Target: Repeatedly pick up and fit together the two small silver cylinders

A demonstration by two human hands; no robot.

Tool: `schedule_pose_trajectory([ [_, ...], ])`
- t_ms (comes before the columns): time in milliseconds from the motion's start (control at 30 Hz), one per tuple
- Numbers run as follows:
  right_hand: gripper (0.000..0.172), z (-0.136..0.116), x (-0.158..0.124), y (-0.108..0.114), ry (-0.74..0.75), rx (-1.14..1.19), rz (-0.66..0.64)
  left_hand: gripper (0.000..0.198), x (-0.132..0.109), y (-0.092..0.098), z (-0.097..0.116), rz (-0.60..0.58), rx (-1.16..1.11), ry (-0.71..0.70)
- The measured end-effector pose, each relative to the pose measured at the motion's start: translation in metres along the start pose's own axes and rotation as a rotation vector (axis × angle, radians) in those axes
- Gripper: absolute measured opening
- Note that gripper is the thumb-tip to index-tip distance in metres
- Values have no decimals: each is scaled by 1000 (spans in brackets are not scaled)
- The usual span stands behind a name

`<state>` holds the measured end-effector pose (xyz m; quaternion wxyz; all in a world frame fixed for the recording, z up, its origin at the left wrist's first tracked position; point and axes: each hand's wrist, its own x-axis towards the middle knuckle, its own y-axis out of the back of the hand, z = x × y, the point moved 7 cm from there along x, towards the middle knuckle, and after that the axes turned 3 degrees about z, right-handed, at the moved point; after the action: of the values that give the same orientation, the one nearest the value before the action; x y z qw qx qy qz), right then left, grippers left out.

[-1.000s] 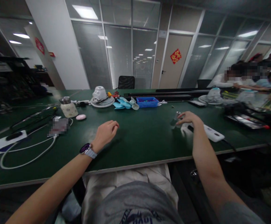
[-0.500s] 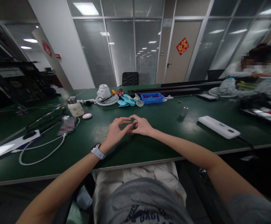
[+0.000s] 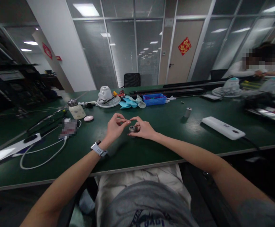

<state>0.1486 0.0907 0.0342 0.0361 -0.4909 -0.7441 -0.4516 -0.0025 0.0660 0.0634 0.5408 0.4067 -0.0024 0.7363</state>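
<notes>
My right hand (image 3: 143,129) holds a small round metal part (image 3: 132,128), a ring-like piece, between its fingertips and thumb above the green tabletop. My left hand (image 3: 115,127) hovers just left of it with curved fingers, its fingertips apart from the part and holding nothing. A watch with a pale strap (image 3: 98,149) sits on my left wrist. To the right, a small metal cylinder (image 3: 187,112) stands on the table, out of reach of my fingers.
A white power strip (image 3: 223,127) lies to the right. Along the back stand a white desk fan (image 3: 105,96), pale blue fan blades (image 3: 130,102) and a blue tray (image 3: 154,99). Left lie a cream bottle (image 3: 75,109) and a white cable (image 3: 42,154). A co-worker (image 3: 262,61) sits far right.
My hands have come from wide apart to the middle of the table. The left hand has drawn slightly away from the metal part, which now shows at the right hand's fingertips.
</notes>
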Motion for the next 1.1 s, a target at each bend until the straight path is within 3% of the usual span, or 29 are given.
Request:
schedule_pose_trajectory([
  [100,68,-2,-2,1,3,-30,11,33,-1,-2,-22,-64,18,38],
  [233,52,-6,-4,1,35,-94,12,33,-9,-23,-47,-305,43,111],
  [300,46,-7,-5,0,49,-110,14,35,-12,-31,-54,-367,16,140],
  [433,42,-8,-4,3,59,-99,-16,49,-12,-35,-56,-403,-73,147],
  [533,40,1,-2,19,25,-111,-98,46,-11,-29,-51,-344,-78,136],
  [667,40,38,-5,70,-129,-132,-297,37,-10,-18,-42,-215,-18,124],
  [800,37,95,-28,146,-415,-186,-385,34,-10,-11,-36,-148,22,119],
  [867,34,124,-44,187,-597,-291,-315,34,-10,-10,-34,-144,34,109],
  [967,34,159,-74,243,-930,-478,-95,35,-11,-11,-32,-161,52,91],
  [1033,34,171,-93,270,-1122,-566,90,36,-11,-12,-31,-175,59,82],
  [1100,34,178,-106,285,-1210,-613,227,38,-11,-12,-31,-175,61,74],
])
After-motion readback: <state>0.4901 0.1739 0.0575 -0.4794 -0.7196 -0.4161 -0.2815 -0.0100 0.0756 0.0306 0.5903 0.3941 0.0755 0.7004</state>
